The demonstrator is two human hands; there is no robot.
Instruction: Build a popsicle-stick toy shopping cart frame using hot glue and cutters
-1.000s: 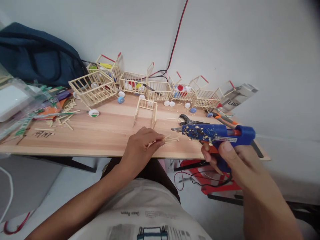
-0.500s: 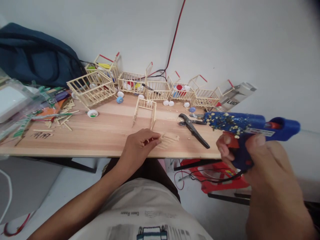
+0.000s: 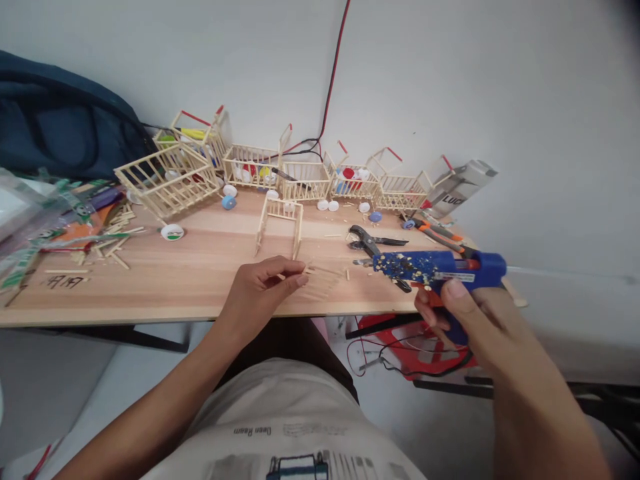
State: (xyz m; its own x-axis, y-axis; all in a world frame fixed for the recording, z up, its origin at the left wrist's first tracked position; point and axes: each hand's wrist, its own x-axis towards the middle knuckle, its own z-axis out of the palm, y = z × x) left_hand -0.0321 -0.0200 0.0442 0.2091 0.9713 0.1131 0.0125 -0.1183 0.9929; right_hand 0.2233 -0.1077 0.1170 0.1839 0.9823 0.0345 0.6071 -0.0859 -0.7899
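My right hand is wrapped round a blue hot glue gun whose barrel is crusted with specks; its nozzle points left over the table. Thumb and fingers of my left hand pinch the end of a small panel of thin wooden sticks, low over the table's front edge. Beyond that hand stands a partly built stick frame, open toward me. Black-handled pliers lie behind the glue gun, partly hidden by it.
Several small stick-built carts line the wall, some holding bottle caps. Cut stick pieces and plastic packaging lie at the left, near a dark blue bag. Orange-handled pliers and a carton are at right.
My right hand has brought the glue gun left and slightly down, closer to the stick panel. The left hand keeps its pinch; the whole view has shifted a little.
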